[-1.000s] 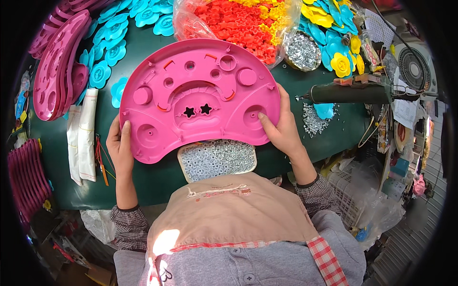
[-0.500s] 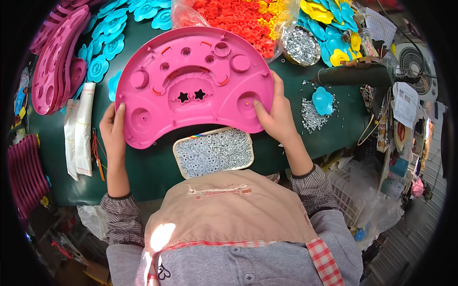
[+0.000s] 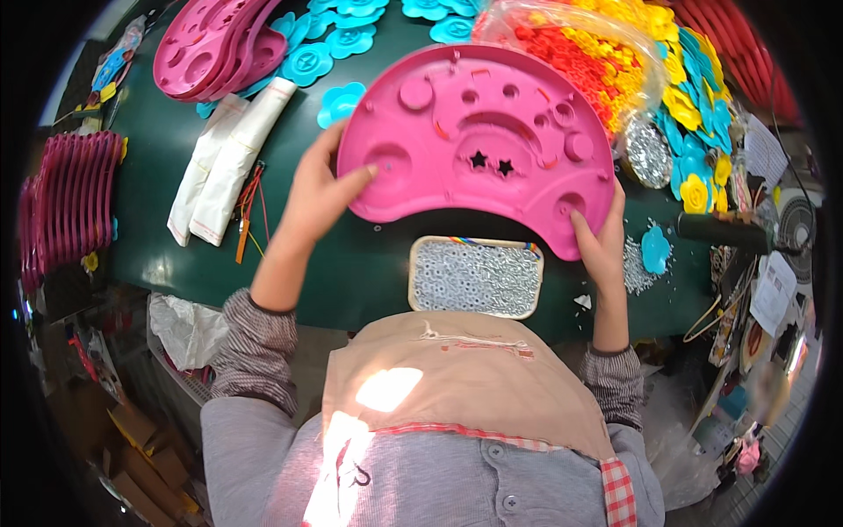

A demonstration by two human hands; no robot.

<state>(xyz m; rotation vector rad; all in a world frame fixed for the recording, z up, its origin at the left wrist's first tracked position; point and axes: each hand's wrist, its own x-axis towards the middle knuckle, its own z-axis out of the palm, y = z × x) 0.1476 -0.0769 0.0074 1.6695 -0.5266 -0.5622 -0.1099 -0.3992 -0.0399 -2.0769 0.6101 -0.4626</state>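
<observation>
Between both hands is a pink half-moon plastic panel (image 3: 492,189), its underside showing pegs, round recesses and two star-shaped holes. My left hand (image 3: 318,189) grips its left end, with the thumb at the edge of the left recess and the fingers hidden beneath. At the lower right end, my right hand (image 3: 602,250) is closed on the rim, thumb pressed beside the other recess. The panel tilts down to the right. Just below it on the table lies a shallow tray (image 3: 536,299) of small washers and silvery screws or pins.
Several stacked pink panels (image 3: 189,53), blue flower-shaped pieces (image 3: 307,63) and white rolled bags (image 3: 241,167) lie left. Beyond the panel sits a clear bag (image 3: 654,66) of red and yellow pieces. A dark tool (image 3: 716,230) juts in at right, near a loose metal pile (image 3: 639,274).
The view has swung left, so the table appears shifted right. The panel now slopes down to the right, and my left thumb has come over its left recess. Both hands keep hold.
</observation>
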